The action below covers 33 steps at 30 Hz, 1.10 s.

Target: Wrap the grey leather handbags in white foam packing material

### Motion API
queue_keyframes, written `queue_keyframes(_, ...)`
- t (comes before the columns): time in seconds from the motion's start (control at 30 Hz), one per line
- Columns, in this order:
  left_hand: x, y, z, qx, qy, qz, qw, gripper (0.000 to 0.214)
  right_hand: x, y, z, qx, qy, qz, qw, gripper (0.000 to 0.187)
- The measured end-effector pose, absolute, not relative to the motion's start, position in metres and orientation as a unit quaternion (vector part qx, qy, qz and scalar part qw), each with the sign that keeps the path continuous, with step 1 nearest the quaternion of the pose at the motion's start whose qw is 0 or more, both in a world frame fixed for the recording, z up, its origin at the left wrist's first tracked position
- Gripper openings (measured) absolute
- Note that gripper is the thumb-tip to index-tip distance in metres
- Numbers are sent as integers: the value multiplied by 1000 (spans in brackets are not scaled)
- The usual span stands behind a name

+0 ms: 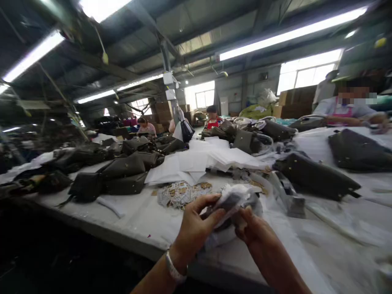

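Both of my hands grip a crumpled clear plastic bag point(235, 196) with something dark inside, held just above the table's front edge. My left hand point(196, 224), with a silver bracelet at the wrist, pinches its left side between thumb and fingers. On the other side, my right hand point(255, 228) has its fingers closed on the plastic. What lies inside the bag is too blurred to name. Right behind it sits a clear bag of small tan and white pieces point(183, 192).
Dark handbags point(122, 173) lie in heaps on the left of the white table point(134, 216). White sheets point(196, 161) are stacked in the middle. More dark bags point(315, 175) and plastic wrap lie to the right. A co-worker in a pink apron point(343, 110) stands across the table.
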<state>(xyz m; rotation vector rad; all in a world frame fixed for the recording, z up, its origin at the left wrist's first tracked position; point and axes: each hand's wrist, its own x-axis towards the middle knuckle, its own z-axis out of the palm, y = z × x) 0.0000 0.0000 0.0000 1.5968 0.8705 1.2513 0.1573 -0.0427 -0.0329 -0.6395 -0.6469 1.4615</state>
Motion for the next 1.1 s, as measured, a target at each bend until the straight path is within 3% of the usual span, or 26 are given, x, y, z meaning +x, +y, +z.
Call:
queue_keyframes(0.2, -4, 0, -7, 631, 344, 507, 476, 32, 149, -39, -40, -252, -260, 639, 678, 30)
queue_keyframes(0.4, -1, -3, -6, 650, 334, 499, 466, 30, 140, -34, -56, -307, -358, 553, 686, 34)
queue_keyframes(0.77, 5, -4, -11, 713, 362, 519, 301, 17, 136, -31, -42, -360, -401, 483, 690, 32)
queue_keyframes(1.1, 0, -14, -1, 740, 392, 506, 206, 19, 127, -27, -45, -366, -396, 460, 706, 32)
